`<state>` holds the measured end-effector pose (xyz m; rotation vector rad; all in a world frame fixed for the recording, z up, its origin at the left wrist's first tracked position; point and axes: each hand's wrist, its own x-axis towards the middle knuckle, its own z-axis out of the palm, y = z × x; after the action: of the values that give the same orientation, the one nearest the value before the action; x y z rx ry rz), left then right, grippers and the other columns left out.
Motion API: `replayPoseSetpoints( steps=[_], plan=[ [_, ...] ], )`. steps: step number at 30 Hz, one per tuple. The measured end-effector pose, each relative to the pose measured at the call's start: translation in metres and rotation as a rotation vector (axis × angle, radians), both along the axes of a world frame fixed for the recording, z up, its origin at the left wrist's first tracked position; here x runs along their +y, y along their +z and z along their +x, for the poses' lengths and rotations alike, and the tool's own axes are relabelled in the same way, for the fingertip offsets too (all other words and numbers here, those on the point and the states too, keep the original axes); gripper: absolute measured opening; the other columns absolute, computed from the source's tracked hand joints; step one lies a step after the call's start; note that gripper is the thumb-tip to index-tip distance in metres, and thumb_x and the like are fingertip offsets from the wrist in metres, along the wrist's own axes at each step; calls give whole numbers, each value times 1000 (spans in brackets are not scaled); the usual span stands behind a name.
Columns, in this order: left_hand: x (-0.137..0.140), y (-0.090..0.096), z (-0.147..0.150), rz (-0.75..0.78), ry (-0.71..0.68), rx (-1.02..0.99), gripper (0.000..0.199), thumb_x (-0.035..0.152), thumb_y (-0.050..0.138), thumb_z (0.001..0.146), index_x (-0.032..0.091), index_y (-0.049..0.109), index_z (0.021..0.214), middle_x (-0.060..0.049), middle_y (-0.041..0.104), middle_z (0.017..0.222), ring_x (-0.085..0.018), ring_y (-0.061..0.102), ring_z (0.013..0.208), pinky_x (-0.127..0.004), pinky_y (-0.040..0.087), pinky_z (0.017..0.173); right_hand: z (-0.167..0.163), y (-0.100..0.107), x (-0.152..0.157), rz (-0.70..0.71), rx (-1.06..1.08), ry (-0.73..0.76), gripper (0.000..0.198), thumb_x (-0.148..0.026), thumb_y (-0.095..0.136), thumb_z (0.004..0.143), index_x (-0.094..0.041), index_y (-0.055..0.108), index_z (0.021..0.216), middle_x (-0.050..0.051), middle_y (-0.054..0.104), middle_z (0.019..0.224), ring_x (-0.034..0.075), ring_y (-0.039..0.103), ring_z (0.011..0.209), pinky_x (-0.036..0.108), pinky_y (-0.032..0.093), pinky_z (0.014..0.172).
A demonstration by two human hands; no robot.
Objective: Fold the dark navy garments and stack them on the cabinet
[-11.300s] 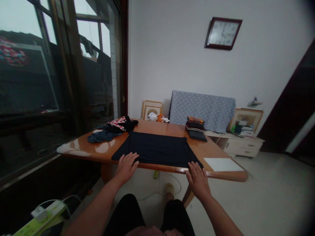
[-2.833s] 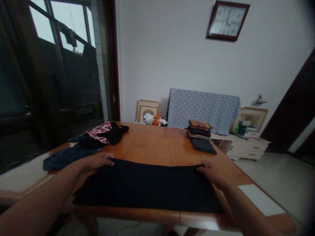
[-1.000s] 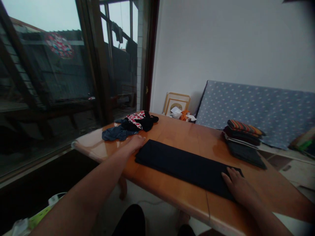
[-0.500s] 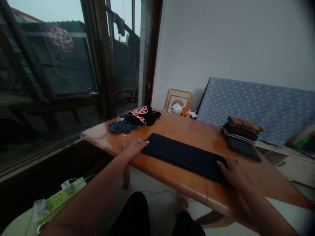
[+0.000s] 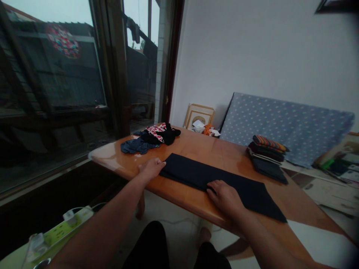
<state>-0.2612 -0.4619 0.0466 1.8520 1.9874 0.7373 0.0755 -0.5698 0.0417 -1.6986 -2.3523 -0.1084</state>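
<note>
A dark navy folded garment (image 5: 193,172) lies as a long flat strip along the near side of the wooden table. Its exact kind cannot be told from this view. At the strip's left end, my left hand (image 5: 151,168) is closed, pinching the corner between thumb and fingers. My right hand (image 5: 224,194) is at the middle of the near edge, its fingers curled onto the cloth and the thumb low at the edge. Beyond that hand, the right end of the garment rests flat and flares slightly toward the table's front edge.
A loose heap of clothes (image 5: 151,139) sits at the table's (image 5: 213,144) far left. A stack of folded clothes (image 5: 267,157) stands on the right, before a blue dotted cloth (image 5: 280,119). A power strip (image 5: 60,229) is at lower left; large windows (image 5: 56,74) line the left.
My right hand has left the garment's right end and moved left along the near edge to its middle. The right end now lies spread flat. My left hand keeps its hold.
</note>
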Motion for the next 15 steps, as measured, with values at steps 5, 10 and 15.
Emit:
replayPoseSetpoints(
  steps=[5, 10, 15],
  plan=[
    [-3, 3, 3, 21, 39, -40, 35, 55, 59, 86, 22, 62, 78, 0, 66, 73, -20, 59, 73, -31, 34, 69, 1, 2, 3, 9, -23, 2, 34, -30, 40, 99, -22, 71, 110, 7, 71, 104, 22, 63, 99, 33, 48, 88],
    [-9, 0, 0, 28, 33, -95, 24, 45, 66, 82, 22, 60, 80, 0, 65, 72, -19, 58, 75, -29, 33, 66, 4, 3, -3, 30, 23, -9, 34, -32, 41, 98, -23, 71, 111, 7, 71, 108, 22, 63, 101, 33, 48, 91],
    [-13, -7, -6, 18, 11, 15, 15, 37, 66, 81, 23, 62, 83, 0, 68, 79, -21, 60, 81, -30, 34, 69, 5, 2, -9, -18, 102, 8, 36, -44, 44, 98, -25, 72, 109, 6, 72, 108, 23, 64, 102, 35, 49, 92]
  ],
)
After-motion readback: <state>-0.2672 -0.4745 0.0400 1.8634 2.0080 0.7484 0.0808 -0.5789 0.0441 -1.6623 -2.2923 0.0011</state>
